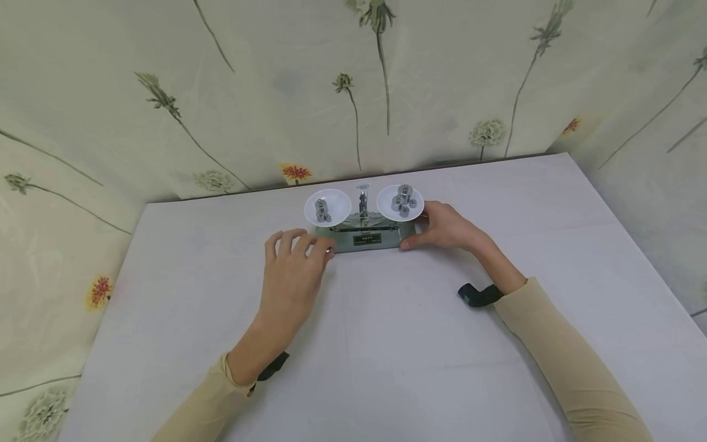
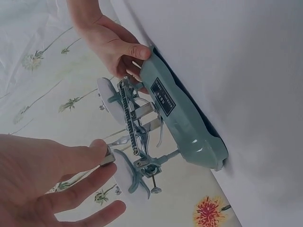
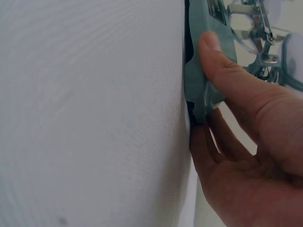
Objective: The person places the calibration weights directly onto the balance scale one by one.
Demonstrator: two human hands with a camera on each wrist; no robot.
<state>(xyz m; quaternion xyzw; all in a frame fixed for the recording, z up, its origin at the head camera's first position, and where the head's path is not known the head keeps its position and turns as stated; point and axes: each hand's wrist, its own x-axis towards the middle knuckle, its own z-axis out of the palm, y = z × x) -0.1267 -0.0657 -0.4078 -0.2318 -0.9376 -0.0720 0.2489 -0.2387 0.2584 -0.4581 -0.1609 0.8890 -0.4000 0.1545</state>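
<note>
A green balance scale (image 1: 343,243) with two white pans stands at the far side of the table. Its left pan (image 1: 339,202) carries several metal weights (image 1: 321,209), and more weights (image 1: 405,195) sit in the right pan (image 1: 385,204). Between thumb and index finger, my left hand (image 1: 289,270) pinches a small metal weight (image 2: 108,157), held in front of the left pan. My right hand (image 1: 448,227) grips the right end of the scale's base, the thumb (image 3: 215,54) on its front face and the other fingers behind.
White cloth covers the table (image 1: 397,344). A flower-patterned curtain (image 1: 309,110) hangs right behind the far edge and along the sides. Dark wrist-worn devices (image 1: 477,296) show at both cuffs.
</note>
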